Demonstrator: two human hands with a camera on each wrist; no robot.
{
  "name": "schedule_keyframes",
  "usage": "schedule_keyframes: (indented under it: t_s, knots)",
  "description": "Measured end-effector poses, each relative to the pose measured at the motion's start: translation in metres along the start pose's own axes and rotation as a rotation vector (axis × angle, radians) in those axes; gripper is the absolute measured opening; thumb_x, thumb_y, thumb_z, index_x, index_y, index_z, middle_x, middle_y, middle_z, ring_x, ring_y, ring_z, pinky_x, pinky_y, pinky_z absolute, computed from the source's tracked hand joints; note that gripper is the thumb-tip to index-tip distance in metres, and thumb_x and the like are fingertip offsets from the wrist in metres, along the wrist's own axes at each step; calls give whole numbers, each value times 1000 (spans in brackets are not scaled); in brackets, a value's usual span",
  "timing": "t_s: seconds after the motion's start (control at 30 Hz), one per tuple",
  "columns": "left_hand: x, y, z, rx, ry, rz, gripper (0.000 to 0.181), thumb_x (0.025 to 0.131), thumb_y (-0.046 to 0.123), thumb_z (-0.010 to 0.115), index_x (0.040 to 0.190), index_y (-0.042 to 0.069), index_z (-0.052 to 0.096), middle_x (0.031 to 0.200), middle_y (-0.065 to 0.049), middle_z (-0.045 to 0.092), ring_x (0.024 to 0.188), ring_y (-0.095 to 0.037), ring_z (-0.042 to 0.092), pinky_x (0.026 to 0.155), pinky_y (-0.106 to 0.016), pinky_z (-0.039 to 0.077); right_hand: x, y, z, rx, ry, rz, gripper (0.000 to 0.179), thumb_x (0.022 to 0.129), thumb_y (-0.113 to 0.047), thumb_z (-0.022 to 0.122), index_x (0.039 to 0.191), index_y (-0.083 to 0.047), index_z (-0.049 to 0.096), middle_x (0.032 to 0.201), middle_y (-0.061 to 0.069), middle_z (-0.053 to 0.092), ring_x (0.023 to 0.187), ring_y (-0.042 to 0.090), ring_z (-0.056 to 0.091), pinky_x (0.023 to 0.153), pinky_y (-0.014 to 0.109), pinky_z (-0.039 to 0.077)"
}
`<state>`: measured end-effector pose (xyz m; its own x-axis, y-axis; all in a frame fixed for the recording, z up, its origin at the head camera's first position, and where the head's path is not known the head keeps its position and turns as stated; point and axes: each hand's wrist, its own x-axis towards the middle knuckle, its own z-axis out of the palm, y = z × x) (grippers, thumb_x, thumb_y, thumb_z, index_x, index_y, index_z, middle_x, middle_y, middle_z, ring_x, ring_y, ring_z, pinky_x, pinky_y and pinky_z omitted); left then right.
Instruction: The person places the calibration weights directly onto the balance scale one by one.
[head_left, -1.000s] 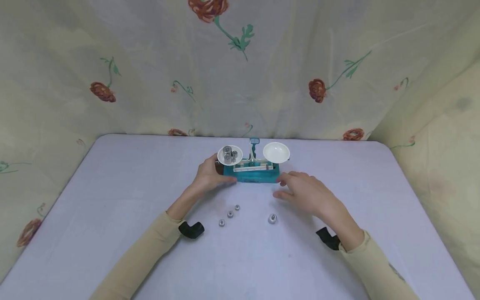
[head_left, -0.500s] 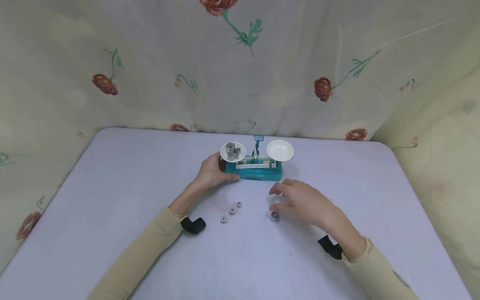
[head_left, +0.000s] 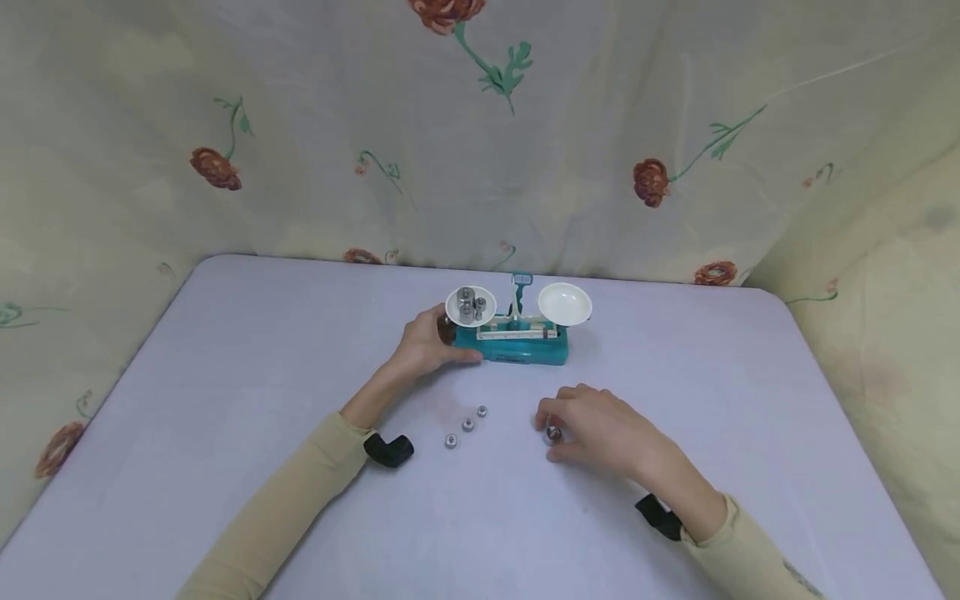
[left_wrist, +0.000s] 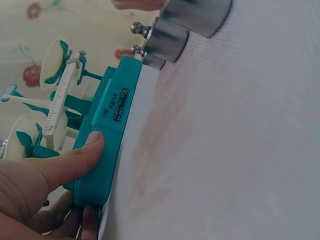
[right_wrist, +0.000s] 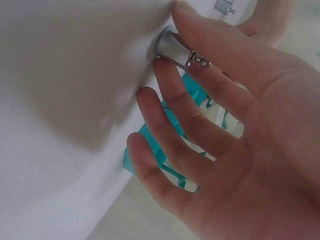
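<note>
A teal balance scale (head_left: 517, 348) with two white pans stands near the back of the table. My left hand (head_left: 426, 343) grips its left end, thumb on the front face of the base and fingers behind. Several metal weights (head_left: 468, 307) sit in the left pan; the right pan (head_left: 565, 305) holds nothing. In front of the scale, my right hand (head_left: 603, 427) is around a larger knobbed weight (right_wrist: 172, 47) that stands on the table. Its thumb and forefinger lie on either side of the weight, fingers loosely bent.
Three small weights (head_left: 468, 425) stand in a slanting row on the white tabletop (head_left: 337, 517), between the forearms. A flowered cloth (head_left: 570, 167) hangs behind the table's far edge. Black wrist mounts (head_left: 388, 451) sit at both cuffs.
My right hand has moved from beside the scale's right end toward me and down around the larger weight. My left hand keeps its grip on the scale. The head view has shifted slightly.
</note>
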<state>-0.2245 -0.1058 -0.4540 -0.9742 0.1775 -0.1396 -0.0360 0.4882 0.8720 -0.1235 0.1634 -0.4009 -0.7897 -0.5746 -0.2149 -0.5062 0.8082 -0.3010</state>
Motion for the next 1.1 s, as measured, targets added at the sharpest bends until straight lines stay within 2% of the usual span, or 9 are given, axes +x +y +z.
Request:
schedule_keyframes:
  t_s: [0.27, 0.5, 0.77, 0.93, 1.1]
  knots:
    - [1, 0, -5, -73, -48, -35, 90, 82, 9, 94, 159, 5, 48, 160, -19, 56, 149, -37, 56, 124, -44, 47, 0, -1, 1, -42, 23, -18, 21, 87, -21, 90, 101, -25, 75, 91, -11, 67, 89, 12, 56, 82, 42, 51]
    - [3, -1, -8, -97, -73, -54, 90, 83, 5, 93, 160, 5, 47, 163, -17, 54, 151, -37, 54, 126, -45, 45, 2, -1, 0, -77, 47, -21, 15, 92, -19, 86, 103, -23, 77, 98, -7, 74, 92, 14, 64, 86, 48, 54]
    - [1, 0, -6, -59, -70, -43, 87, 85, 5, 90, 160, 5, 46, 162, -19, 54, 151, -38, 54, 126, -45, 45, 1, -4, -7, -73, 139, -33, 23, 94, -15, 84, 117, -19, 80, 111, 0, 79, 103, 20, 73, 89, 50, 57]
    - [-1, 1, -6, -18, -69, -41, 86, 88, 8, 90, 161, 7, 45, 161, -19, 55, 150, -37, 55, 125, -45, 46, 1, -5, -16, -73, 181, -55, 25, 94, -13, 83, 118, -18, 80, 111, 2, 78, 101, 21, 73, 87, 50, 58]
    - [-1, 3, -8, -5, -79, -40, 87, 88, 10, 90, 161, 6, 44, 160, -20, 56, 149, -37, 55, 126, -46, 45, 2, -5, -26, -61, 204, -35, 24, 96, -18, 83, 119, -17, 80, 114, 2, 79, 105, 23, 73, 91, 51, 58]
